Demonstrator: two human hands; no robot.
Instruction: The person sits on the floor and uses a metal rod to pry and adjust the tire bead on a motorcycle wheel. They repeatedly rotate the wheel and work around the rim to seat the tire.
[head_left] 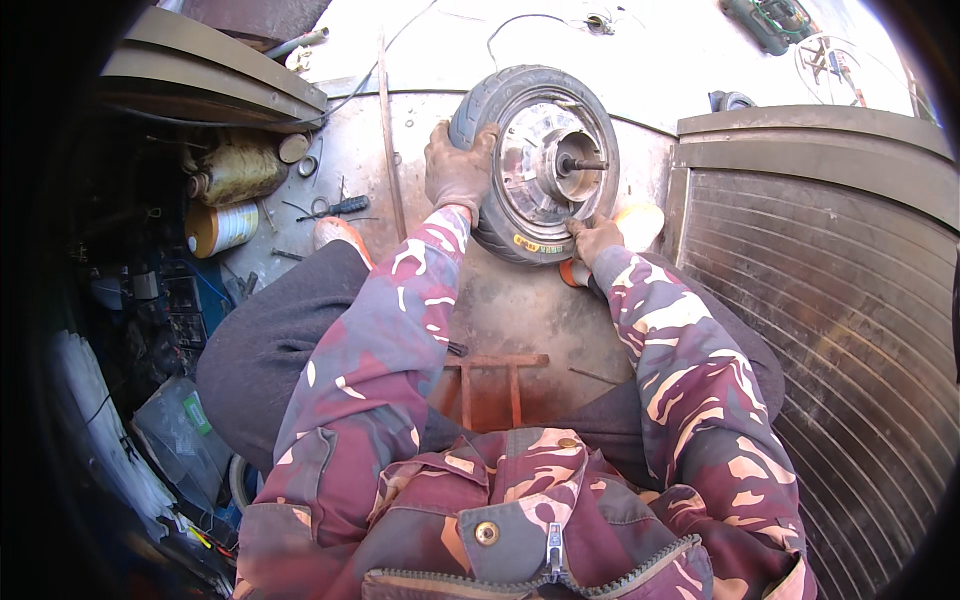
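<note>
A scooter-type wheel with a black tyre stands tilted between my feet. Its shiny metal hub faces right and up, and a short axle sticks out of it. A yellow label shows on the lower sidewall. Wearing a grey-brown glove, my left hand is wrapped over the tyre's left side, with the thumb near the rim. My right hand grips the lower right edge, its fingers curled at the rim; part of the hold is hidden.
A dark-handled tool lies on the floor at left, near a long rusty bar. Dirty jugs and a yellow can crowd the left shelf. A slatted metal shutter panel stands at right. A rusty frame is between my legs.
</note>
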